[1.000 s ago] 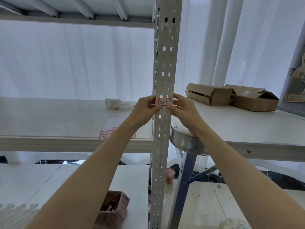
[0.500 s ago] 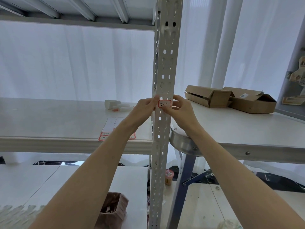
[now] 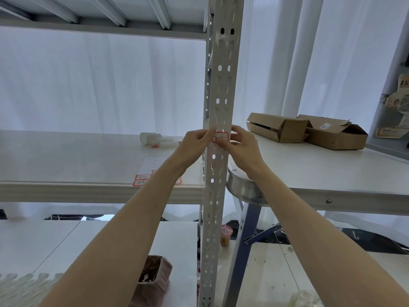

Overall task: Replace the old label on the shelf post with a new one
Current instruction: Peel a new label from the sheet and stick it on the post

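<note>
Nearest me, both bare forearms reach up to the shelf post [image 3: 218, 165], a pale perforated metal upright, hard and slotted. My left hand [image 3: 194, 145] pinches the left edge of the label [image 3: 220, 137] with its fingertips, and my right hand [image 3: 241, 145] has its fingers curled at the right edge; whether they grip the label or just press it, I cannot tell. The label sits flat on the post face just above shelf level, a small white paper sticker with a red border and handwriting. I judge it featherlight, thin, limp and easy to tear or crease, so take it by a corner. Further back, a label sheet [image 3: 150, 171] lies on the smooth white shelf [image 3: 66, 160], and beyond on the right sit two cardboard boxes [image 3: 305, 131].
</note>
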